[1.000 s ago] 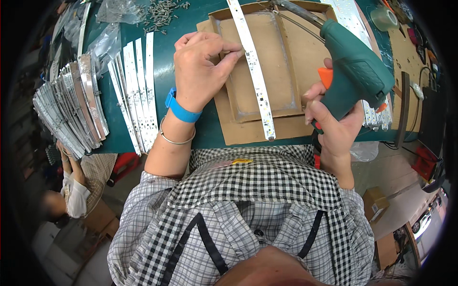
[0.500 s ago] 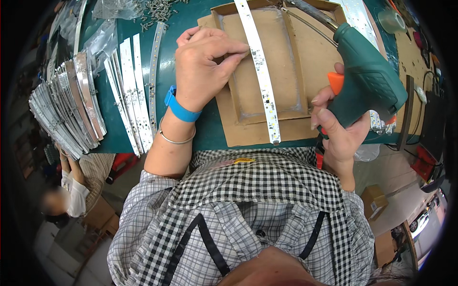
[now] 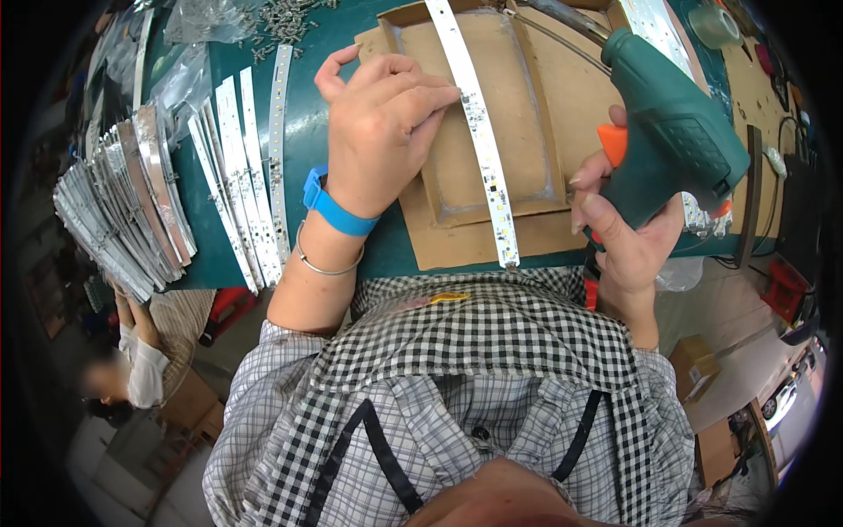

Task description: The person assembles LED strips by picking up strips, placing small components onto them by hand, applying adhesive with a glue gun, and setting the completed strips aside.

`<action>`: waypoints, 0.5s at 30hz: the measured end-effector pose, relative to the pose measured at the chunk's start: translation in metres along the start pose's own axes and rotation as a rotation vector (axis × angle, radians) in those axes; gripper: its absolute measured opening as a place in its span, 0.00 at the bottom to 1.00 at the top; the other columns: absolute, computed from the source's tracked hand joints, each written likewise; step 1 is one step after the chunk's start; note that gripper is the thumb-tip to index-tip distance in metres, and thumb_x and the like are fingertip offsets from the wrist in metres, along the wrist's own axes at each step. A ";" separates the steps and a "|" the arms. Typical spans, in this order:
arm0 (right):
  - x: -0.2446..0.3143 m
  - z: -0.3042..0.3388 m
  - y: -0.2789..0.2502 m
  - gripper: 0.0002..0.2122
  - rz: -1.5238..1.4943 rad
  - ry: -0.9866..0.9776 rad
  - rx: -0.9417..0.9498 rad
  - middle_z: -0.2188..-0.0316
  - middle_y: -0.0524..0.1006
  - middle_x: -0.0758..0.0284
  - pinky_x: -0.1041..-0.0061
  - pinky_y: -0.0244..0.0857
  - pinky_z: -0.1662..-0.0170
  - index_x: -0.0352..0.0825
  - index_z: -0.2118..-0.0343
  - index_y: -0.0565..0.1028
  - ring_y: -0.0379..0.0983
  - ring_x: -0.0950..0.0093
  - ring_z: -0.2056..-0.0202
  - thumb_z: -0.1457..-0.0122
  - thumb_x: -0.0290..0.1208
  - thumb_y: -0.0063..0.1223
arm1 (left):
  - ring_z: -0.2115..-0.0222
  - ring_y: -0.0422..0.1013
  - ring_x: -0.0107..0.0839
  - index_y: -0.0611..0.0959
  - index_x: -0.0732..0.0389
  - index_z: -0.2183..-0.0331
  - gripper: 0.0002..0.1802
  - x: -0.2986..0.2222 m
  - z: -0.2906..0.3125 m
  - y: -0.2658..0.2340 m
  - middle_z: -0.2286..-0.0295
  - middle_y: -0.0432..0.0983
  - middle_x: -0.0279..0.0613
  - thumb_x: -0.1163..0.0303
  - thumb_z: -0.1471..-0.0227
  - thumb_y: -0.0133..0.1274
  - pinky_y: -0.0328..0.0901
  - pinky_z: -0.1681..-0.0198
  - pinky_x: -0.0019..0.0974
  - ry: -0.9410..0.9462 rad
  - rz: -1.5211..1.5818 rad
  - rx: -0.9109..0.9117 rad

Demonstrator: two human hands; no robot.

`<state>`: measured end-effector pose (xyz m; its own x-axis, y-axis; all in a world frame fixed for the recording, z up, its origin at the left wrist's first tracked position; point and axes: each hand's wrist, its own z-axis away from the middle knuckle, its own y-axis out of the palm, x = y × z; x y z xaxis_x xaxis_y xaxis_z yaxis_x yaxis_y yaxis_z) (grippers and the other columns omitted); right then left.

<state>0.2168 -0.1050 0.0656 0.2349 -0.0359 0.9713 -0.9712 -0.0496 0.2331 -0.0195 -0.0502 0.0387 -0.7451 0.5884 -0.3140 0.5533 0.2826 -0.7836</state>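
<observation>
A long white LED strip board [image 3: 488, 162] lies across a shallow cardboard tray [image 3: 474, 213], its near end reaching past the tray's front wall. My left hand [image 3: 378, 119] is closed in a pinch at the strip's left edge, thumb and index finger together and the little finger raised. Whatever sits between those fingertips is too small to make out. My right hand [image 3: 628, 224] wraps the handle of a green soldering gun [image 3: 672, 132] with an orange trigger. Its metal barrel and a thin side tube point toward the far left, above the tray.
Left of the tray lie several loose LED strips [image 3: 250, 176] and a thick stack of strips [image 3: 118, 211]. Small metal parts [image 3: 285, 22] are heaped behind, beside clear plastic bags [image 3: 206, 19]. A tape roll [image 3: 713, 26] stands far right. Another person [image 3: 140, 360] sits at lower left.
My left hand has turned slightly, with the little finger lifting, and still pinches at the strip's edge. The soldering gun has shifted a little up and left in view.
</observation>
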 end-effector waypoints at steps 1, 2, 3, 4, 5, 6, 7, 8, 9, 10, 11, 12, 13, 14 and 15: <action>0.000 0.000 0.001 0.30 0.038 0.028 -0.019 0.46 0.64 0.52 0.82 0.69 0.77 0.20 0.46 0.60 0.72 0.74 0.69 0.52 0.21 0.60 | 0.68 0.73 0.28 0.85 0.53 0.74 0.10 -0.001 0.000 0.000 0.75 0.80 0.29 0.78 0.64 0.63 0.55 0.49 0.43 0.002 0.002 0.002; -0.001 0.001 0.000 0.30 0.038 0.028 -0.022 0.46 0.64 0.52 0.82 0.69 0.77 0.20 0.46 0.60 0.72 0.74 0.69 0.52 0.21 0.60 | 0.68 0.73 0.28 0.85 0.53 0.74 0.11 -0.001 0.000 0.001 0.75 0.80 0.29 0.78 0.65 0.63 0.55 0.49 0.44 0.038 -0.027 -0.013; -0.001 0.001 -0.001 0.30 0.040 0.031 -0.009 0.45 0.64 0.52 0.82 0.69 0.76 0.20 0.46 0.60 0.72 0.74 0.68 0.52 0.21 0.60 | 0.68 0.73 0.28 0.85 0.53 0.74 0.11 -0.002 0.000 0.001 0.74 0.80 0.29 0.78 0.65 0.63 0.54 0.48 0.44 0.072 -0.057 -0.030; -0.001 0.001 -0.001 0.30 0.041 0.034 0.004 0.45 0.64 0.52 0.82 0.69 0.76 0.20 0.46 0.60 0.72 0.74 0.68 0.52 0.20 0.60 | 0.68 0.73 0.28 0.85 0.53 0.74 0.11 -0.002 -0.001 0.001 0.74 0.80 0.29 0.78 0.65 0.63 0.54 0.48 0.44 0.073 -0.057 -0.030; -0.001 0.001 -0.001 0.30 0.041 0.034 0.003 0.45 0.64 0.52 0.82 0.69 0.76 0.20 0.46 0.60 0.72 0.74 0.68 0.52 0.20 0.60 | 0.68 0.73 0.28 0.84 0.53 0.73 0.11 -0.002 -0.001 0.001 0.74 0.80 0.29 0.78 0.65 0.63 0.54 0.49 0.45 0.086 -0.068 -0.033; -0.001 0.001 -0.002 0.30 0.038 0.026 0.005 0.44 0.63 0.52 0.82 0.70 0.76 0.20 0.46 0.60 0.72 0.74 0.68 0.52 0.20 0.60 | 0.68 0.73 0.28 0.84 0.54 0.73 0.11 -0.004 -0.001 0.001 0.74 0.80 0.29 0.78 0.65 0.63 0.55 0.49 0.45 0.097 -0.081 -0.036; -0.001 0.001 -0.002 0.30 0.034 0.018 0.008 0.44 0.63 0.52 0.81 0.70 0.76 0.20 0.46 0.60 0.72 0.74 0.68 0.53 0.20 0.60 | 0.68 0.73 0.28 0.84 0.54 0.73 0.11 -0.005 -0.001 0.002 0.74 0.80 0.29 0.78 0.65 0.63 0.55 0.49 0.45 0.096 -0.082 -0.039; 0.000 0.001 -0.002 0.30 0.036 0.016 0.010 0.44 0.63 0.52 0.81 0.70 0.76 0.20 0.46 0.60 0.72 0.74 0.68 0.53 0.20 0.60 | 0.68 0.73 0.28 0.84 0.54 0.73 0.11 -0.005 -0.001 0.003 0.74 0.80 0.29 0.78 0.65 0.63 0.55 0.49 0.46 0.105 -0.065 -0.051; 0.000 0.001 0.001 0.31 0.039 0.004 -0.020 0.48 0.66 0.52 0.82 0.69 0.76 0.20 0.46 0.60 0.72 0.75 0.69 0.53 0.21 0.60 | 0.68 0.73 0.29 0.84 0.54 0.73 0.12 -0.005 -0.001 0.004 0.74 0.80 0.29 0.78 0.65 0.63 0.55 0.49 0.46 0.115 -0.050 -0.063; 0.000 0.001 0.003 0.31 0.042 -0.008 -0.050 0.52 0.69 0.52 0.82 0.68 0.77 0.21 0.45 0.60 0.72 0.75 0.70 0.53 0.21 0.60 | 0.68 0.73 0.29 0.84 0.54 0.73 0.12 -0.005 -0.001 0.004 0.74 0.80 0.29 0.78 0.65 0.63 0.55 0.49 0.46 0.115 -0.052 -0.066; -0.001 0.001 0.001 0.31 0.042 -0.011 -0.048 0.52 0.69 0.52 0.82 0.68 0.77 0.21 0.45 0.60 0.72 0.75 0.70 0.53 0.21 0.60 | 0.68 0.73 0.29 0.84 0.54 0.73 0.11 -0.006 -0.002 0.004 0.74 0.80 0.29 0.78 0.65 0.63 0.56 0.50 0.45 0.112 -0.045 -0.066; -0.002 0.002 -0.002 0.31 0.050 0.000 -0.018 0.58 0.71 0.54 0.82 0.67 0.77 0.21 0.45 0.60 0.71 0.76 0.73 0.53 0.21 0.60 | 0.68 0.73 0.28 0.84 0.54 0.73 0.11 -0.005 -0.001 0.004 0.74 0.80 0.29 0.78 0.65 0.63 0.57 0.50 0.44 0.108 -0.038 -0.067; -0.003 0.002 -0.004 0.32 0.060 0.010 0.013 0.64 0.73 0.56 0.83 0.65 0.78 0.21 0.45 0.59 0.70 0.77 0.75 0.53 0.21 0.60 | 0.68 0.73 0.28 0.84 0.54 0.73 0.11 -0.004 0.000 0.005 0.74 0.80 0.29 0.78 0.65 0.63 0.57 0.50 0.44 0.107 -0.039 -0.071; -0.002 0.002 -0.002 0.32 0.063 0.008 0.018 0.64 0.73 0.56 0.83 0.65 0.78 0.21 0.45 0.59 0.70 0.77 0.75 0.53 0.21 0.60 | 0.68 0.73 0.29 0.85 0.54 0.73 0.11 -0.001 0.001 0.008 0.74 0.80 0.30 0.78 0.65 0.63 0.58 0.51 0.42 0.086 0.010 -0.073; 0.000 0.002 0.000 0.32 0.066 0.043 -0.014 0.68 0.73 0.58 0.83 0.64 0.79 0.21 0.45 0.59 0.69 0.78 0.77 0.53 0.22 0.60 | 0.69 0.74 0.29 0.85 0.55 0.73 0.11 0.002 0.003 0.008 0.74 0.80 0.31 0.78 0.65 0.64 0.59 0.52 0.39 0.060 0.051 -0.079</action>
<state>0.2166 -0.1070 0.0659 0.1690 0.0041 0.9856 -0.9850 -0.0348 0.1690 -0.0175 -0.0488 0.0299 -0.6929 0.6470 -0.3183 0.6195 0.3084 -0.7218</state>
